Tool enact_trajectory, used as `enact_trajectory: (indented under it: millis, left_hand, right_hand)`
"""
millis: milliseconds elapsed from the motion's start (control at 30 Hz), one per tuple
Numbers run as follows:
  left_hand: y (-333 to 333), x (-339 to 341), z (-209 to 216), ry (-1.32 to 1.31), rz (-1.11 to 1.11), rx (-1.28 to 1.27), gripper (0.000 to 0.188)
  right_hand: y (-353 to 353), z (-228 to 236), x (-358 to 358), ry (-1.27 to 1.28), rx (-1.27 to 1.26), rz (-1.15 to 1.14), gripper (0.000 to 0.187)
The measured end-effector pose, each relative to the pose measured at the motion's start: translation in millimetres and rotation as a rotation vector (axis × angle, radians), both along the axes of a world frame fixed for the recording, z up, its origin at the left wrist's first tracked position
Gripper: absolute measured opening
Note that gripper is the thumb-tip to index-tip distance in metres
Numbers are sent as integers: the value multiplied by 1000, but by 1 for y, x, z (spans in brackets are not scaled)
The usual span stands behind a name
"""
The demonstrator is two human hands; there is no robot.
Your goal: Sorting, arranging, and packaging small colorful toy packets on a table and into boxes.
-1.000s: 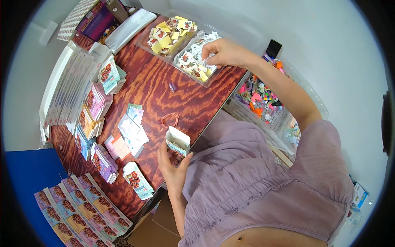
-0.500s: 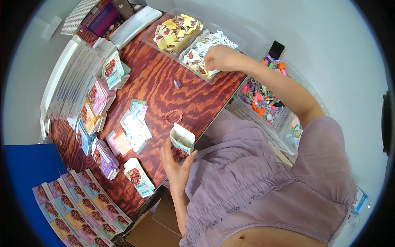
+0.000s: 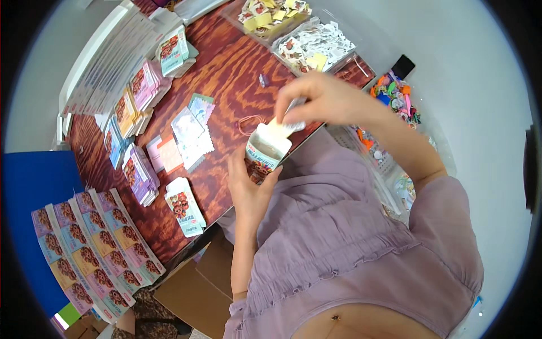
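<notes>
My left hand is wrapped round a small printed carton, held upright with its top flaps open at the table's front edge. Just above the carton's mouth, my right hand pinches a yellow card together with a small whitish piece, partly blurred by motion. The card's lower end is right at the opening; whether it is inside I cannot tell. Behind the carton lies a reddish loop of bands. A flattened, similarly printed carton rests on the table to the left.
Clear bins of white packets and yellow cards stand at the back. Stacks of folded cartons line the left, beside printed sheets. Loose clear and patterned cards lie mid-table. Colourful trinkets fill a bin at right, near a phone.
My right hand has come from the bin of white packets to the carton's mouth, bringing the yellow card and whitish piece. My left hand keeps hold of the carton. The whole view has shifted.
</notes>
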State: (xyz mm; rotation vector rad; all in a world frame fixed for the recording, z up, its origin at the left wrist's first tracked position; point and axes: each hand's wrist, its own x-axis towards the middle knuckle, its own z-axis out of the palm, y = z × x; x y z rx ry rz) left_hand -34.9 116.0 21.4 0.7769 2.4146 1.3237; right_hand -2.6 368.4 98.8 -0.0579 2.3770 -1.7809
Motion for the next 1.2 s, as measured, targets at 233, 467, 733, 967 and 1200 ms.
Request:
enact_trajectory:
  millis: [233, 467, 733, 967, 1200]
  left_hand:
    - [-3, 7, 1, 16, 28, -12, 73]
    - [-11, 11, -4, 16, 51, -27, 72]
    - [-11, 13, -13, 21, 61, 36, 72]
    - [-6, 17, -4, -28, 135, 112, 71]
    - [-9, 13, -15, 36, 158, 103, 68]
  right_hand:
    - [-62, -12, -2, 151, 471, -42, 11]
    - [-65, -12, -1, 153, 514, -29, 13]
    - [-92, -26, 13, 367, 659, -108, 45]
    - [-99, -24, 21, 391, 573, -211, 36]
    - [-97, -26, 19, 375, 572, -182, 23]
